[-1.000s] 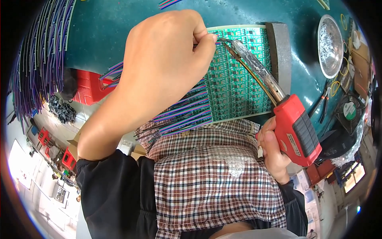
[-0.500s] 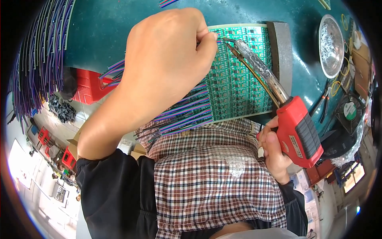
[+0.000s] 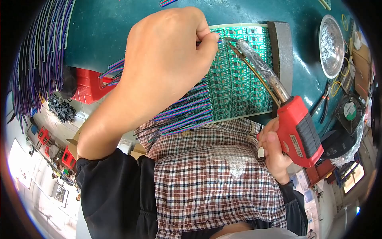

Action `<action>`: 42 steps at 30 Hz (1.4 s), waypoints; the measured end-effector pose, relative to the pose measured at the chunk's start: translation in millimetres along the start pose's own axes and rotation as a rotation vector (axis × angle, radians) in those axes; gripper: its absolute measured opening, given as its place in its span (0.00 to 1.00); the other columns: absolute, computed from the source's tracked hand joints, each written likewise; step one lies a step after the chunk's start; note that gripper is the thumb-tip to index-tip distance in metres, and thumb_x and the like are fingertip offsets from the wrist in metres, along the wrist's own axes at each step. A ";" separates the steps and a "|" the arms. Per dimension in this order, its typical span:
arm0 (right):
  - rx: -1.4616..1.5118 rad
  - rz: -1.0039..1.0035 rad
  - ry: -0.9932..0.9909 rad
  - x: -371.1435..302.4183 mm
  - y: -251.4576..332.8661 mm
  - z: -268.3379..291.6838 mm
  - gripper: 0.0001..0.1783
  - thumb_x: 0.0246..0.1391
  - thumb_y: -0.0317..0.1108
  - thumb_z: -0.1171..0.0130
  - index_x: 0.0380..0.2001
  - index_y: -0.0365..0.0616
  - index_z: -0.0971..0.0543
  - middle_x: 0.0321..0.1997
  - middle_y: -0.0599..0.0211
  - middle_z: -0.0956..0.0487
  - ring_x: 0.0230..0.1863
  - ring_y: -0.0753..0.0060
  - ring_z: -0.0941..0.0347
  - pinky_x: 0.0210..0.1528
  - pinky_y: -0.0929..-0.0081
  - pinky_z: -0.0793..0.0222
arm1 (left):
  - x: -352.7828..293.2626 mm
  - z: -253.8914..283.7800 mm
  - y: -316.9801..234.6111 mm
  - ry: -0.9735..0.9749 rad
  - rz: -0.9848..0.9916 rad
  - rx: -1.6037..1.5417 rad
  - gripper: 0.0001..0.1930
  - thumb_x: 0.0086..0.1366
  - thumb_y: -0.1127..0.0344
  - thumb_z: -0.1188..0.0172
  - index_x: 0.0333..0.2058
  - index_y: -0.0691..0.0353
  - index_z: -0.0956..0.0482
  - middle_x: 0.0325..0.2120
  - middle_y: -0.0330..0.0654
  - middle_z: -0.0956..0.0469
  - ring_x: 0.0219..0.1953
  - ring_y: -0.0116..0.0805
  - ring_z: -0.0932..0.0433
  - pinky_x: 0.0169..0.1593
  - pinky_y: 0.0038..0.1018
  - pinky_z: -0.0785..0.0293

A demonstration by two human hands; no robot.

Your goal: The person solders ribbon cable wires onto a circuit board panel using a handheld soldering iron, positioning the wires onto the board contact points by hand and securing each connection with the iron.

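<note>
A panel of green circuit boards point(image 3: 238, 75) lies in front of me, with rows of small parts on it. Bundles of thin coloured wires point(image 3: 187, 116) stick out from its left side. My left hand point(image 3: 171, 47) is closed in a pinch over the panel's upper left, on thin wires whose ends show just past the fingertips. In my right hand point(image 3: 274, 149) is a red soldering gun point(image 3: 298, 131), gripped by its handle. Its long metal barrel reaches up and left, and the tip is at the boards close beside my left fingertips. A thin brass-coloured tube runs alongside the barrel.
A dark bar point(image 3: 281, 59) stands along the panel's right edge on the green table point(image 3: 103, 32). Farther right are a metal bowl point(image 3: 331, 46), pliers point(image 3: 325, 104) and a small fan point(image 3: 350, 111). Many wired strips point(image 3: 43, 51) hang at the left, near a red stool point(image 3: 88, 85).
The soldering gun has shifted very slightly to the right, its tip still by my left fingertips. My left hand has hardly moved and keeps its pinch.
</note>
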State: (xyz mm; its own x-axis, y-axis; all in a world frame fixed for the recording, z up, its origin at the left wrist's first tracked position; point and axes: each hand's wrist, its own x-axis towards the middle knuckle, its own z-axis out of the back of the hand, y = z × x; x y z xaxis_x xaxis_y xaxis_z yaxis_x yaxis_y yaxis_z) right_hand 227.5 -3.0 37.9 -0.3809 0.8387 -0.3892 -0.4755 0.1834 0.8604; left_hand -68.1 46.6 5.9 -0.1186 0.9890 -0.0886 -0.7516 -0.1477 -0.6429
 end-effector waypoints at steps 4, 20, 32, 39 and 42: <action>0.010 -0.008 -0.069 -1.5 1.8 -1.4 0.07 0.61 0.27 0.43 0.38 0.36 0.29 0.24 0.63 0.30 0.16 0.82 0.41 0.22 0.80 0.38 | -0.4 0.0 0.4 0.004 0.001 -0.003 0.11 0.64 0.65 0.32 0.26 0.66 0.20 0.17 0.37 0.22 0.20 0.21 0.26 0.27 0.22 0.31; 0.009 -0.001 -0.002 -2.0 -2.0 0.8 0.09 0.62 0.29 0.42 0.40 0.39 0.32 0.26 0.65 0.32 0.18 0.81 0.41 0.23 0.80 0.38 | 2.7 5.3 -2.6 0.067 0.049 -0.129 0.11 0.64 0.67 0.32 0.26 0.67 0.21 0.16 0.39 0.24 0.19 0.22 0.28 0.26 0.23 0.34; 0.019 -0.011 -0.035 -1.4 2.2 -1.2 0.10 0.61 0.28 0.42 0.41 0.38 0.31 0.24 0.65 0.31 0.17 0.82 0.40 0.23 0.79 0.38 | 3.3 6.1 -0.7 0.078 0.041 -0.120 0.11 0.64 0.67 0.32 0.26 0.67 0.21 0.16 0.39 0.24 0.18 0.22 0.28 0.26 0.23 0.34; 0.061 -0.083 -0.075 -4.2 3.7 -3.7 0.10 0.62 0.28 0.43 0.43 0.34 0.29 0.23 0.65 0.31 0.17 0.81 0.38 0.25 0.77 0.36 | 1.7 5.9 -2.8 0.077 0.062 -0.130 0.11 0.64 0.67 0.32 0.26 0.66 0.21 0.16 0.39 0.24 0.19 0.22 0.28 0.27 0.23 0.33; 0.025 0.020 -0.008 -2.9 -2.0 1.1 0.09 0.62 0.28 0.43 0.42 0.36 0.30 0.24 0.65 0.31 0.18 0.80 0.38 0.25 0.78 0.36 | -0.6 3.4 -3.3 0.044 0.079 -0.112 0.10 0.63 0.66 0.31 0.27 0.65 0.20 0.18 0.39 0.23 0.20 0.23 0.26 0.28 0.23 0.32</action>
State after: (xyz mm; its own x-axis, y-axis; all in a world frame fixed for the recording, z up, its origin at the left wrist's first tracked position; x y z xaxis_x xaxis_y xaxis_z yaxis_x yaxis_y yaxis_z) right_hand 230.4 -5.3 37.7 -0.3837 0.8466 -0.3688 -0.4474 0.1789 0.8763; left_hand -67.7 46.5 10.7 -0.1442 0.9741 -0.1744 -0.6636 -0.2259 -0.7132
